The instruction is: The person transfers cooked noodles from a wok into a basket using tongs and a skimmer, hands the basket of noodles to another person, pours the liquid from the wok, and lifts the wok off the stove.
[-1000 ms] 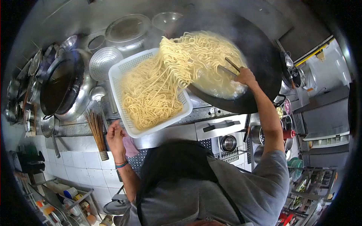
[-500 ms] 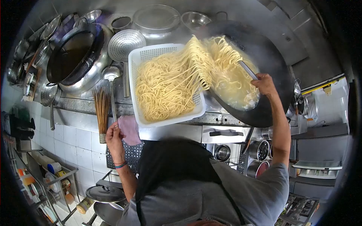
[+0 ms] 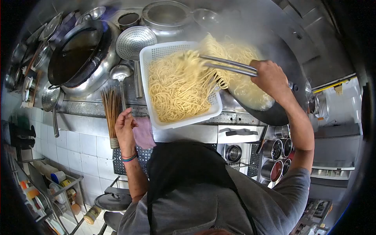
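Observation:
My right hand (image 3: pixel 272 78) grips metal tongs (image 3: pixel 233 65), their tips pointing left over a white perforated plastic basket (image 3: pixel 156 124). A blurred clump of yellow noodles (image 3: pixel 178 88) is at the tips. Noodles fill much of the basket, and strands drape over its right side toward a large dark wok (image 3: pixel 284 51). More noodles sit in the wok's cloudy, steaming liquid (image 3: pixel 258 102). At the counter's front edge, my left hand (image 3: pixel 124 131) has its fingers curled, by the handle end of a ladle (image 3: pixel 121 72). The fingers hide whether they hold that handle. A pink cloth (image 3: pixel 144 134) hangs beside this hand.
A bamboo whisk (image 3: pixel 111 109) stands left of the ladle. A perforated skimmer (image 3: pixel 136 42) lies behind it, its handle against the basket's left side. Another dark wok (image 3: pixel 76 55) rests at the left, with lidded pots behind. Steam blurs the back right.
My right hand has swung the tongs from over the wok left across the basket. Noodles have shifted toward the basket with them. My left hand has slid slightly forward, and the view has shifted a little.

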`<state>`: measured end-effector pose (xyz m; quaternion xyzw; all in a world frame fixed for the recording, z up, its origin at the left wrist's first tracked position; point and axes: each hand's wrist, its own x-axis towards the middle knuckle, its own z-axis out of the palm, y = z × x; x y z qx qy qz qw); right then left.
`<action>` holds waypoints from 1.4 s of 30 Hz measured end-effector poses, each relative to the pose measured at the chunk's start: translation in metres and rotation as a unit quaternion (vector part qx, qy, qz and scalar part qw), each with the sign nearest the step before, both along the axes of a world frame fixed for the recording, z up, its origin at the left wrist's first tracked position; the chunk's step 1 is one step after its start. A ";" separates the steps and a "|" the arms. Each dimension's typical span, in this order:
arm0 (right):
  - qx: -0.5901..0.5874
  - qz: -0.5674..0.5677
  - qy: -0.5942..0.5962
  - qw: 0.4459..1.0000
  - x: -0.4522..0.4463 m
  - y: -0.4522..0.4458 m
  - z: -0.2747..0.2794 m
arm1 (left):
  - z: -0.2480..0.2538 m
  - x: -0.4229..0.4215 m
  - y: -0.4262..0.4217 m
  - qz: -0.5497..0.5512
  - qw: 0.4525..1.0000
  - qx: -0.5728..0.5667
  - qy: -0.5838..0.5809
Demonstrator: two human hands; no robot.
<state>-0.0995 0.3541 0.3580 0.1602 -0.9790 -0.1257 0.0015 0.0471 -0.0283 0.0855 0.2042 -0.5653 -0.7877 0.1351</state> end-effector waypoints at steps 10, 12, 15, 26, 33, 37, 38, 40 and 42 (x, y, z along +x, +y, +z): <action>0.108 -0.117 0.153 0.975 0.070 0.065 0.053 | -0.009 0.007 -0.010 0.042 0.998 0.013 -0.037; 0.133 -0.151 0.131 0.971 0.083 0.095 0.047 | -0.019 0.011 -0.015 0.041 0.998 0.005 -0.046; 0.168 -0.157 0.101 0.968 0.099 0.122 0.016 | -0.025 0.007 -0.020 0.032 0.998 -0.016 -0.053; -0.005 -0.165 0.122 0.979 -0.005 0.123 -0.163 | -0.001 -0.031 0.011 -0.018 0.999 -0.050 -0.006; -0.153 -0.162 0.098 0.970 -0.006 0.122 -0.158 | -0.015 0.004 0.012 0.034 0.997 -0.022 -0.060; -0.146 -0.128 0.114 0.974 0.012 0.105 -0.111 | -0.027 0.025 0.003 0.062 0.996 0.010 -0.064; -0.139 -0.115 0.120 0.976 0.014 0.101 -0.102 | -0.031 0.028 0.001 0.069 0.996 0.017 -0.059; -0.118 -0.095 0.125 0.981 0.019 0.090 -0.084 | -0.028 0.028 0.000 0.071 0.996 0.020 -0.053; -0.100 -0.070 0.120 0.985 0.020 0.077 -0.069 | -0.022 0.025 0.000 0.072 0.996 0.015 -0.051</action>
